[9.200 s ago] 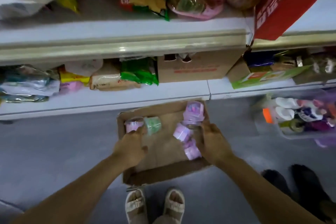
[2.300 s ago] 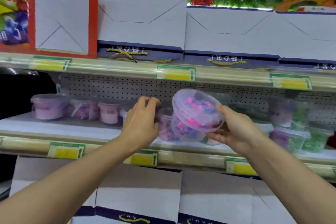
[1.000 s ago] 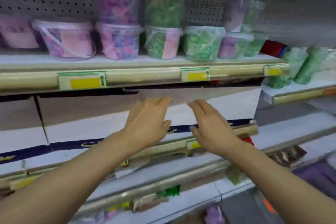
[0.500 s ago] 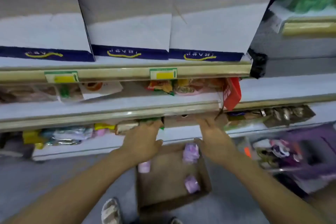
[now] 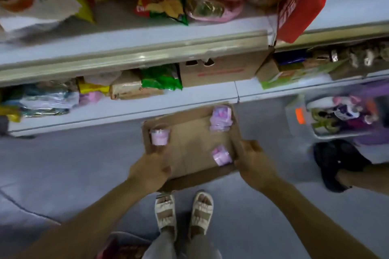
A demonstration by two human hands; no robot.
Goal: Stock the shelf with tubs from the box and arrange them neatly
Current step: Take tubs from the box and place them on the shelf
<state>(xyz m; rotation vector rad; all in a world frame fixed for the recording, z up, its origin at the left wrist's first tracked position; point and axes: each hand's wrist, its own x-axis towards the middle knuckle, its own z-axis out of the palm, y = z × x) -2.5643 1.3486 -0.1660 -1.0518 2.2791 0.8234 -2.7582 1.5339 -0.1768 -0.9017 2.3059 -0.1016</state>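
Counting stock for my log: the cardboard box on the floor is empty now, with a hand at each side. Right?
Not empty. The head view shows pink tubs left in the cardboard box. The left hand and right hand are indeed at its sides.

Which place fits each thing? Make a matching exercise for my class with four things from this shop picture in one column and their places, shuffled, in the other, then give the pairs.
Things
1. pink tub with a clear lid
2. left hand
3. green snack bag
4. beige sandals

Places
A. on the low shelf, beside a brown carton
B. on the grey floor, below the open cardboard box
C. inside the box, by its left wall
D. at the box's near left corner

Pairs: 1-C, 2-D, 3-A, 4-B
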